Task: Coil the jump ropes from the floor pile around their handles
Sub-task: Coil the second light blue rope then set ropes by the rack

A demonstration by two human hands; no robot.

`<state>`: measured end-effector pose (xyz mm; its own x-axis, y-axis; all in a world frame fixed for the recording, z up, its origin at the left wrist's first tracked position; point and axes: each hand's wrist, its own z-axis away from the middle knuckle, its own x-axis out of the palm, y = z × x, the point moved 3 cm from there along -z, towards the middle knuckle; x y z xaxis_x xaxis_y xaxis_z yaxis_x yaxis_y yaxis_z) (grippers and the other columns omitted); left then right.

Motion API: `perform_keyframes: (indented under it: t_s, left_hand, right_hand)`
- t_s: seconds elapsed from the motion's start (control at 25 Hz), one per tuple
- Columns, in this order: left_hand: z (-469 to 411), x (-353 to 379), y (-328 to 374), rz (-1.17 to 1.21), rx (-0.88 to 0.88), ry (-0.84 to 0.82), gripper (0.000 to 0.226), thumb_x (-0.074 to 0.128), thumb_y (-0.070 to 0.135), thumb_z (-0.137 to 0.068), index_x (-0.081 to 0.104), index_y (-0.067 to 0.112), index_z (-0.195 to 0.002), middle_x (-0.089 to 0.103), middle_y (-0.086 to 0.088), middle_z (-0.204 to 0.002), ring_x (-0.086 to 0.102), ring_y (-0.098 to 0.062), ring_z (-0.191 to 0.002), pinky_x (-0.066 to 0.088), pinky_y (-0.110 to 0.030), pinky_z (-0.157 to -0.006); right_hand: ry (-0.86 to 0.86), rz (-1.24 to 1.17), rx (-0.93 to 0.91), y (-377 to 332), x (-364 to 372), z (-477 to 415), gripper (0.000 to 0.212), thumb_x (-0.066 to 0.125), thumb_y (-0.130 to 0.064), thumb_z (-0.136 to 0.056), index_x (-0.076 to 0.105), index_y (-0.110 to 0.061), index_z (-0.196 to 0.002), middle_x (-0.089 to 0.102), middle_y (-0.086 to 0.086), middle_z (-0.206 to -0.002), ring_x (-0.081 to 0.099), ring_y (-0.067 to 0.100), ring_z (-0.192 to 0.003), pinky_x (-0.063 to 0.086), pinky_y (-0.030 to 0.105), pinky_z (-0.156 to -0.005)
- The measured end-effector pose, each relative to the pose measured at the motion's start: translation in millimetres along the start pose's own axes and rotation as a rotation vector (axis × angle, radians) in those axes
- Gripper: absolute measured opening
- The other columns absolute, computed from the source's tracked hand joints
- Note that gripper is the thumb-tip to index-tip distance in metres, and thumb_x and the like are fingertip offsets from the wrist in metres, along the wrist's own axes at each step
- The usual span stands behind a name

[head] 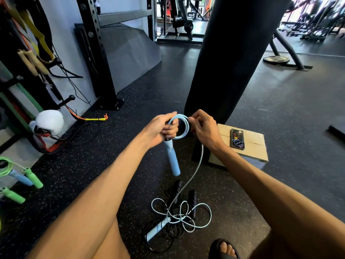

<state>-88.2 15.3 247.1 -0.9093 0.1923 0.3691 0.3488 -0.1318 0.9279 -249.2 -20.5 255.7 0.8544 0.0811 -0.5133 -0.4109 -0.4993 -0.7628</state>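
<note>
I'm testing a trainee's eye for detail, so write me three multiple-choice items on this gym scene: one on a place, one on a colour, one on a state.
1. Where does the phone lie?
A. on the cardboard box
B. on a weight plate
C. inside a boxing glove

2. What colour is the raised handle?
A. green
B. light blue
C. black

3. What state is its rope in?
A. fully coiled
B. lying untouched on the ground
C. partly coiled, the rest trailing down to the floor pile

Answers:
1 A: the phone rests flat on the box's top.
2 B: the handle is pale blue along its whole length.
3 C: a few loops sit at the handle's top while one strand hangs down into the pile.
</note>
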Motion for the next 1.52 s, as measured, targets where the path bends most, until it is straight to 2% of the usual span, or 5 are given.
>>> perform_keyframes:
  t_s: [0.16,0.36,0.72,1.04,1.52]
  left_hand:
    - [-4,-5,7,0.317,0.128,0.162,0.04,0.029,0.031,-0.106,0.048,0.01,-0.079,0.027,0.006,-0.048,0.024,-0.007,-0.041,0.029,-0.022,-0.045]
    - [-11,-28,8,0.45,0.295,0.499,0.032,0.031,0.018,-0.107,0.053,0.004,-0.088,0.044,0.0,-0.058,0.043,-0.01,-0.045,0.04,-0.027,-0.059]
    - [-3,-35,1,-0.235,0.374,0.816,0.027,0.039,0.016,-0.103,0.06,0.002,-0.091,0.056,-0.003,-0.062,0.059,-0.01,-0.041,0.049,-0.021,-0.049]
    - [-6,-23,-6,-0.899,0.305,0.613,0.026,0.053,0.017,-0.097,0.064,0.004,-0.077,0.064,-0.009,-0.057,0.061,-0.013,-0.041,0.049,-0.023,-0.046]
    - [3,12,-7,-0.391,-0.041,0.073,0.043,0.036,0.022,-0.103,0.06,0.005,-0.072,0.028,0.002,-0.045,0.021,-0.007,-0.035,0.021,-0.022,-0.042]
  right_hand:
    - [-0.265,-0.149,0.23,7,15,12,0.012,0.048,-0.005,-0.1,0.048,0.0,-0.111,0.069,0.023,-0.079,0.07,0.039,-0.07,0.058,0.059,-0.067]
    - [-0.542,-0.188,0.417,-6,24,33,0.013,0.052,-0.007,-0.099,0.044,-0.002,-0.109,0.069,0.021,-0.085,0.069,0.031,-0.071,0.061,0.038,-0.062]
    - [-0.666,-0.047,0.412,5,45,38,0.012,0.052,-0.008,-0.099,0.047,-0.003,-0.109,0.064,0.014,-0.073,0.068,0.027,-0.06,0.059,0.036,-0.055]
    - [-0.3,0.369,-0.351,-21,20,12,0.015,0.052,-0.019,-0.095,0.066,-0.015,-0.095,0.07,0.002,-0.09,0.065,0.02,-0.08,0.052,0.04,-0.072]
    - [-0.057,0.225,-0.184,-14,-6,-4,0.029,0.062,-0.041,-0.092,0.054,-0.014,-0.097,0.065,0.001,-0.078,0.062,0.018,-0.068,0.051,0.037,-0.06]
